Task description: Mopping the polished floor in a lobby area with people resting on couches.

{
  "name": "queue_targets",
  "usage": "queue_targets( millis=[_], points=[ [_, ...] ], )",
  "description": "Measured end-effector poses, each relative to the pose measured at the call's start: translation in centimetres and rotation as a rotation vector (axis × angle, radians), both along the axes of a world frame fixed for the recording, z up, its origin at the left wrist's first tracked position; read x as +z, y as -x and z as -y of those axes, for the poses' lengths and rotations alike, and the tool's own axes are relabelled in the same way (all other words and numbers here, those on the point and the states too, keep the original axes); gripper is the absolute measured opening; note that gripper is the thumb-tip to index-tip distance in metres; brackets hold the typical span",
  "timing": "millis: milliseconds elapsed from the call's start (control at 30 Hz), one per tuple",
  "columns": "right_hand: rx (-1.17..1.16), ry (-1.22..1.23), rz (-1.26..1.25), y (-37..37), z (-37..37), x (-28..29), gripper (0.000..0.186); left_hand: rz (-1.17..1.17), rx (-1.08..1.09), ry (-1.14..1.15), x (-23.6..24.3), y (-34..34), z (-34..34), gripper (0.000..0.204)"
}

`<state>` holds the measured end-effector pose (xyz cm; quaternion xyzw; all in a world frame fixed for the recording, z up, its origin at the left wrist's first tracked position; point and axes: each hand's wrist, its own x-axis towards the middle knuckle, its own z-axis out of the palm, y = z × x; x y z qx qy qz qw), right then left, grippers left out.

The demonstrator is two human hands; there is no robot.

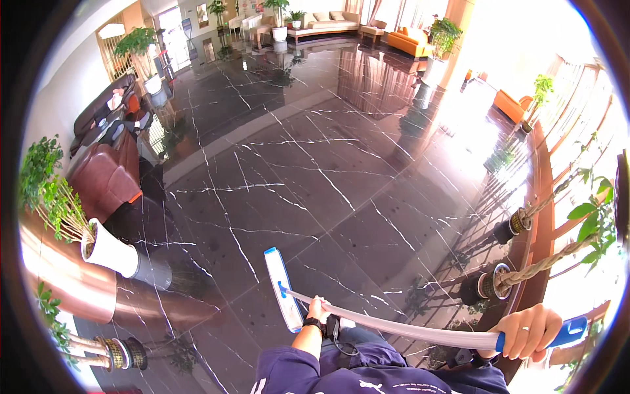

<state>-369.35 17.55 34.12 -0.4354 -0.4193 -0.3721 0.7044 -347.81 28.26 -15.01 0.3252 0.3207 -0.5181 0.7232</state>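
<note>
A flat mop with a long pale handle (407, 330) stretches across the lower part of the head view. Its white mop head (278, 279), edged in blue, lies on the dark floor just ahead and to the left. My left hand (317, 308) is wrapped round the shaft close to the mop head, a dark watch on that wrist. At the lower right, my right hand (530, 331), with a ring on one finger, closes round the handle's upper end beside its blue grip (569, 332).
Glossy dark marble floor (315, 171) with white veins spreads ahead. On the left stand a brown massage chair (108, 164) with a person in it and a white-potted plant (111, 249). Braided-trunk plants (482, 285) line the right window side. Orange chairs (410, 41) and a pale sofa (326, 23) stand far off.
</note>
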Motion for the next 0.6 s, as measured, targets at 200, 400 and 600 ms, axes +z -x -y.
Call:
queue_targets(
  millis=[200, 400, 600],
  points=[
    [-0.144, 0.051, -0.085, 6.8, -4.5, -2.4, 0.024, 0.218, -0.206, -0.062, 2.7, 4.6, -2.6, 0.016],
    [-0.439, -0.034, -0.044, 14.1, -8.4, -6.5, 0.025, -0.322, 0.264, 0.222, 9.1, 12.1, -2.6, 0.015],
    [-0.918, -0.213, -0.125, 19.9, -14.5, -6.2, 0.024, -0.101, -0.040, 0.139, 6.6, 17.6, -5.4, 0.017]
  ],
)
